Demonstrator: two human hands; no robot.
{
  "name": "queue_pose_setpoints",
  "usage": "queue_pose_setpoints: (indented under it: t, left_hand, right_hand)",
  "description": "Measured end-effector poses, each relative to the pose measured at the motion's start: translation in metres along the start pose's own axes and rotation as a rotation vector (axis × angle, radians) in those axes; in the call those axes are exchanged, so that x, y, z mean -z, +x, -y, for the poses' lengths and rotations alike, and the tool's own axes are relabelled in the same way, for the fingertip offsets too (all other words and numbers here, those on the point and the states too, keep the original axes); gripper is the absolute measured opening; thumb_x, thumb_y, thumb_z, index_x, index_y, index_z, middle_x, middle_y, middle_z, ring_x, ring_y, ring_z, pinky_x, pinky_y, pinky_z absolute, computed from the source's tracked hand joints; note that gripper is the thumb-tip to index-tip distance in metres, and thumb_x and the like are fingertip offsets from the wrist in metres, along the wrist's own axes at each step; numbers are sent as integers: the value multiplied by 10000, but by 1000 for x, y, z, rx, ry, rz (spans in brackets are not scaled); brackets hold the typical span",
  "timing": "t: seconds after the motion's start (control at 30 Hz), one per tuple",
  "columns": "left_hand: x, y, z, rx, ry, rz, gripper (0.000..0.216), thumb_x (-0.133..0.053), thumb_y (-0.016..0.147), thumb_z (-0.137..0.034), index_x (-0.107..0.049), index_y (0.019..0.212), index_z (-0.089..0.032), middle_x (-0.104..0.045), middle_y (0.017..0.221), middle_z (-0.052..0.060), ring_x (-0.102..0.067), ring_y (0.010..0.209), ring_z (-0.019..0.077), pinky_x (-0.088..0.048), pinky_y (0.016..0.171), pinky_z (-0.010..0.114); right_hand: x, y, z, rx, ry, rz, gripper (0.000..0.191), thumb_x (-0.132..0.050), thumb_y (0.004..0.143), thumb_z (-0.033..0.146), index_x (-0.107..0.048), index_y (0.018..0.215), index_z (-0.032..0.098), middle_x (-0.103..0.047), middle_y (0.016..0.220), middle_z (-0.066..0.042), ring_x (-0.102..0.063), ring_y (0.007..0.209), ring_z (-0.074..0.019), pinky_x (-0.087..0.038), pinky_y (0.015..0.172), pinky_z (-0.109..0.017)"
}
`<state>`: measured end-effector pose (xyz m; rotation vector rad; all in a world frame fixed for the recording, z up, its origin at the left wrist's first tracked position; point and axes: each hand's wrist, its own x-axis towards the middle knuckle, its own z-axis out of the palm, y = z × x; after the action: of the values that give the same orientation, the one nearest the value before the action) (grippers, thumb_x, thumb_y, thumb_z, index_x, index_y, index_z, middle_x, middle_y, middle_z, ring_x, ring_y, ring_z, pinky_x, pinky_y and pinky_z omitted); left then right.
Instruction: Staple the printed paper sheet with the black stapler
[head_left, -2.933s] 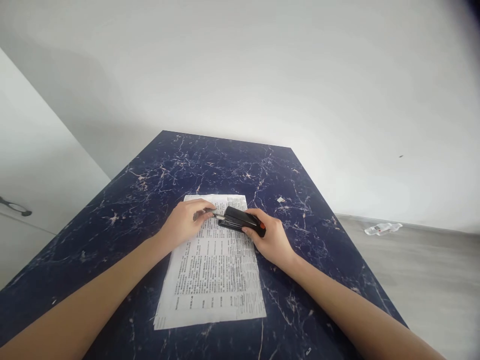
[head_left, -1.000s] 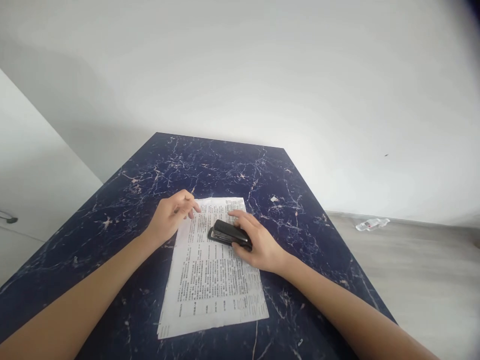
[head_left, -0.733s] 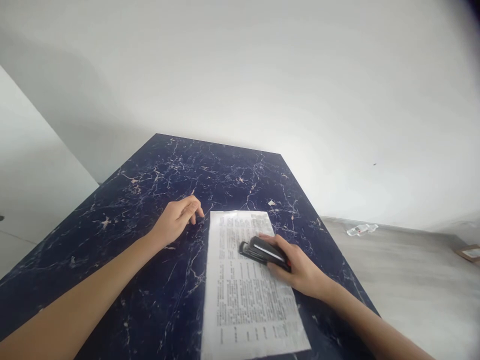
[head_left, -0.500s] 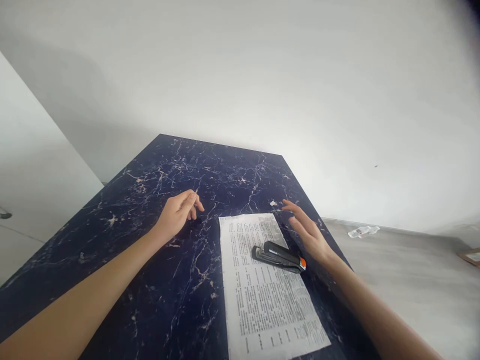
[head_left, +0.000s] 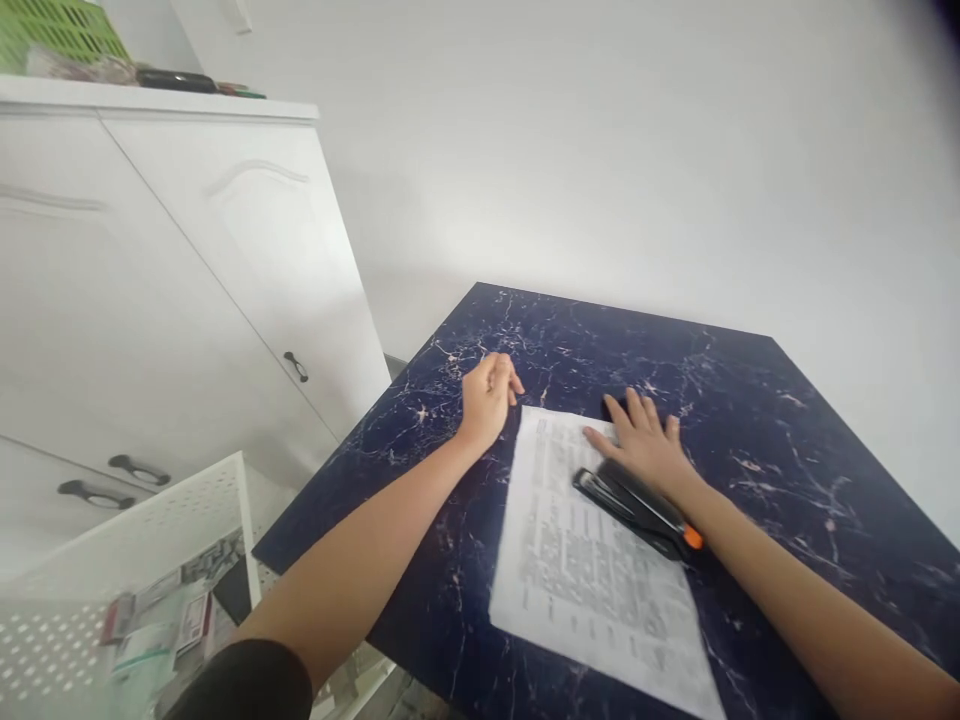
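My right hand [head_left: 646, 445] lies with its fingers spread, over the top right corner of a printed sheet of paper [head_left: 555, 560] and the dark tabletop. Just below that palm, a black stapler [head_left: 630, 510] with an orange end rests aslant on the sheet; part of it is behind the hand and wrist. My left hand [head_left: 487, 400] is beside the sheet's top left corner, fingers curled in and thumb against them. Whatever may be inside its grasp is hidden. The print on the sheet is blurred.
The table [head_left: 750, 440] has a dark blue marbled top, against a white wall. At left stands a white cabinet [head_left: 247, 260] with black handles, a green basket [head_left: 75, 30] on top. A white perforated bin [head_left: 45, 620] with assorted packets is low at the left.
The view has swung left, bringing in the cabinet and bin. My right hand has moved over the sheet's top corner and spread its fingers. The small white piece near it is out of sight.
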<state>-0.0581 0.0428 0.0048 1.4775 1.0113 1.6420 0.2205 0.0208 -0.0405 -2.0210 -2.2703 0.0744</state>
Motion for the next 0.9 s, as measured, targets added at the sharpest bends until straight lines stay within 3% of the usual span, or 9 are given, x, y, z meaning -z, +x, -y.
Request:
queue_pose_setpoints:
  t: [0.07,0.13,0.23,0.4,0.47,0.57,0.7,0.8,0.9]
  left_hand:
    - [24,16,4,41,-29,-57,439,-551,1018,-514,-574,732,-182,-655,661,28,-514,481,81,-387,506,242]
    - [49,33,10,172,-176,-260,397,-651,944,-443,-529,667,-187,-554,548,-18,-436,432,72,-314,452,236]
    - [78,50,20,201,-245,-423,377,-582,938,-411,-428,656,-213,-369,479,-85,-307,394,61,-217,415,224]
    - [89,54,23,186,-284,-484,323,-592,881,-366,-416,657,-213,-327,483,-95,-274,395,54,-198,412,211]
    - [86,52,22,177,-290,-470,305,-600,868,-345,-433,652,-208,-329,484,-92,-276,400,53,-206,415,206]
    - [79,50,19,158,-292,-426,303,-614,866,-334,-453,647,-202,-334,493,-85,-275,405,54,-214,418,203]
    - [62,43,10,128,-260,-305,329,-635,880,-334,-481,625,-193,-341,492,-69,-278,413,62,-211,425,212]
    - [37,27,-1,68,-123,-91,372,-599,929,-354,-494,613,-188,-375,495,-47,-310,430,76,-219,446,226]
    - [5,3,-10,30,104,296,411,-550,985,-380,-518,626,-183,-426,506,-33,-369,465,95,-277,499,239]
  right_hand:
    - [5,27,39,46,27,48,913,-247,1003,729,-271,1643,78,-96,1724,-220,-77,1595,-428,-112,1218,-738]
    - [8,49,75,117,48,64,837,-273,1037,613,-268,1628,20,-104,1714,-248,-77,1602,-398,-96,1237,-703]
    - [9,70,117,312,115,74,739,-293,1059,507,-257,1637,47,-104,1721,-214,-100,1606,-362,-69,1252,-680]
    - [15,81,139,558,188,44,641,-341,1072,399,-293,1639,103,-125,1726,-168,-54,1610,-353,7,1231,-718]
    - [19,78,135,676,263,5,582,-342,1071,299,-332,1632,147,-149,1728,-122,-55,1614,-311,-22,1267,-653]
    - [25,63,122,888,407,104,528,-334,1089,243,-394,1610,297,-287,1698,-11,-225,1588,-210,-158,1307,-490]
    - [31,29,87,884,475,171,501,-354,1101,239,-434,1584,345,-346,1670,24,-309,1558,-184,-188,1314,-454]
    - [34,0,42,821,498,172,497,-347,1106,238,-430,1587,336,-363,1664,13,-312,1556,-185,-189,1316,-470]
    - [31,-23,-3,765,476,157,499,-413,1101,286,-409,1599,322,-355,1673,-15,-307,1560,-207,-171,1319,-497]
